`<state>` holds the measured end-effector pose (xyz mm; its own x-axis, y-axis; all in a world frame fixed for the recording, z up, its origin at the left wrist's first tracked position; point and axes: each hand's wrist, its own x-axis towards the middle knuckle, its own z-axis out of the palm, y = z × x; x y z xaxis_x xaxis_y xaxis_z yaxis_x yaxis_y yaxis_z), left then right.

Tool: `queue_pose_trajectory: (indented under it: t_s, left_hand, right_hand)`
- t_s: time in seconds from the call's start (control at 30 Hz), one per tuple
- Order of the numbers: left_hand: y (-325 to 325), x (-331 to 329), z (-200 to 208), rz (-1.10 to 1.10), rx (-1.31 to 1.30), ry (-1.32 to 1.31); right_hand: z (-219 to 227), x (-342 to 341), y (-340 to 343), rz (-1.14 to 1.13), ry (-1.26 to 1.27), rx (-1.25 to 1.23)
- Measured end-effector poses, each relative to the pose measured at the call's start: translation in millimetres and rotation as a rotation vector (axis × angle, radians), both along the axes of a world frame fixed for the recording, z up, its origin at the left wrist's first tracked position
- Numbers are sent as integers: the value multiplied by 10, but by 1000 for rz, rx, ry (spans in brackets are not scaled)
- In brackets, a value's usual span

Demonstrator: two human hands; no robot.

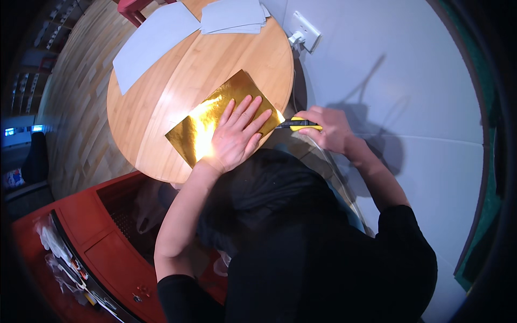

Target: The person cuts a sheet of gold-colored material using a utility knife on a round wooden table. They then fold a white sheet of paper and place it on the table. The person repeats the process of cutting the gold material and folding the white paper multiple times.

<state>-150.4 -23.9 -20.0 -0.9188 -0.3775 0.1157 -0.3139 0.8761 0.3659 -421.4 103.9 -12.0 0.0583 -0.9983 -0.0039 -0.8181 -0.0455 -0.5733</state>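
Observation:
A shiny gold sheet (215, 105) lies on a round wooden table (161, 102), near its right edge. My left hand (237, 134) presses flat on the sheet with fingers spread. My right hand (328, 126) grips a yellow and black utility knife (296, 125), its tip pointing left at the sheet's right corner, close to my left fingertips. Glare hides part of the sheet's surface beside my left wrist.
Pale paper sheets (156, 40) and a small stack (234, 16) lie at the table's far side. A white wall socket with a plug (304, 33) sits on the white wall at the right. A red cabinet (102, 237) stands at the lower left.

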Motion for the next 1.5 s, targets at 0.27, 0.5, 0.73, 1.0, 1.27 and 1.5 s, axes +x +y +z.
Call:
queue_pose_trajectory:
  t_s: [0.27,0.5,0.73,1.0,1.27,1.5]
  left_hand:
    - [8,-109,-34,60,-18,21]
    - [3,-98,-17,62,-23,13]
    - [12,-107,-31,65,-13,33]
    - [14,-101,-34,66,-5,29]
    - [51,-162,-81,165,76,309]
    - [41,237,102,20,-43,302]
  right_hand:
    - [27,-98,-70,-25,-6,62]
    - [38,7,-74,-8,-22,53]
    - [-5,-5,14,17,63,74]
    - [-13,131,32,50,14,-28]
    - [34,131,-27,18,55,81]
    - [118,157,-62,29,58,116]
